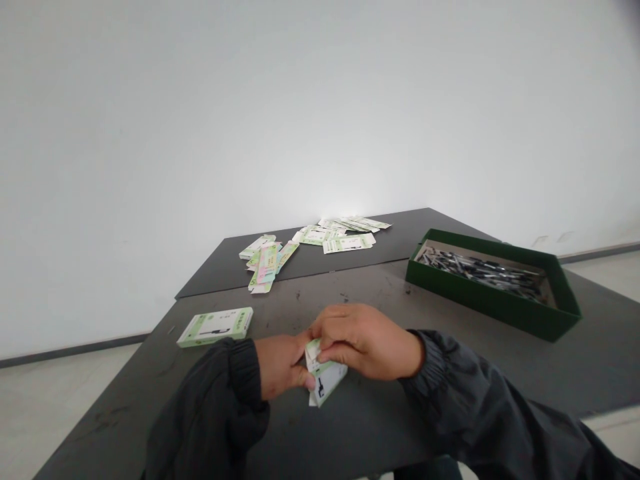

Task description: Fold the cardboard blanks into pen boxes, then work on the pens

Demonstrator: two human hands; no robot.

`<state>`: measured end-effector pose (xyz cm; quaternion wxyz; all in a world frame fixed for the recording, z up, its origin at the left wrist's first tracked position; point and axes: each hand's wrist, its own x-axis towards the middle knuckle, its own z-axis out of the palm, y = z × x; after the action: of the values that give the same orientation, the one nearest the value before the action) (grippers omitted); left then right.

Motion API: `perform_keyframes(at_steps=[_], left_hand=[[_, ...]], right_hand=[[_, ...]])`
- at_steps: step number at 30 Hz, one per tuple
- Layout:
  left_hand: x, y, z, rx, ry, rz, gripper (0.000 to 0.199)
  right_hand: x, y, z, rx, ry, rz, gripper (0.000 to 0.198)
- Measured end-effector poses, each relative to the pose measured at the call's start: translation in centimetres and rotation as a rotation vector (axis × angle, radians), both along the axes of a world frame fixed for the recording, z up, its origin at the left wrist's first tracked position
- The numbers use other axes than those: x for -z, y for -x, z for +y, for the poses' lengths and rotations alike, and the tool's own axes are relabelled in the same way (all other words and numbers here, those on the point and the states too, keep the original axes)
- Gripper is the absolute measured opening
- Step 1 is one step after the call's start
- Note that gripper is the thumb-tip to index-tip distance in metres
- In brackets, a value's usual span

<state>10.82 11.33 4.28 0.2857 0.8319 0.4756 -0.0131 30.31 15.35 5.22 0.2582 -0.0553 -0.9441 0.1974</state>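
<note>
Near the front of the dark table, both my hands are on a small white-and-green cardboard box [330,381] with a pen-like picture on its face. My left hand [286,363] grips its left side, the thumb lying on the face and the other fingers mostly hidden. From above, my right hand [367,340] pinches the box's upper end, thumb and fingers pressed together at its flap. A white piece sticks out at the box's lower end. Left of my hands lies another white-and-green box [216,327], flat on the table.
A green open box [493,283] full of black and silver pen-like pieces stands at the right. Flat green-and-white cartons [345,233] are spread at the back of the dark table [380,427]. Green, pink and blue cartons [267,263] lie in a pile at back left.
</note>
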Motion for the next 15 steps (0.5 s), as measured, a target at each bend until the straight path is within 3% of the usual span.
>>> perform_keyframes(at_steps=[7,15], left_hand=[[-0.1,-0.1,0.0,0.008,0.016,-0.005,0.056],[0.6,0.3,0.2,0.056,0.014,-0.131,0.064]], right_hand=[[1.6,-0.5,0.2,-0.11,0.182,0.214,0.013],[3.3,-1.0,-0.3,-0.059,0.346,0.287,0.025]])
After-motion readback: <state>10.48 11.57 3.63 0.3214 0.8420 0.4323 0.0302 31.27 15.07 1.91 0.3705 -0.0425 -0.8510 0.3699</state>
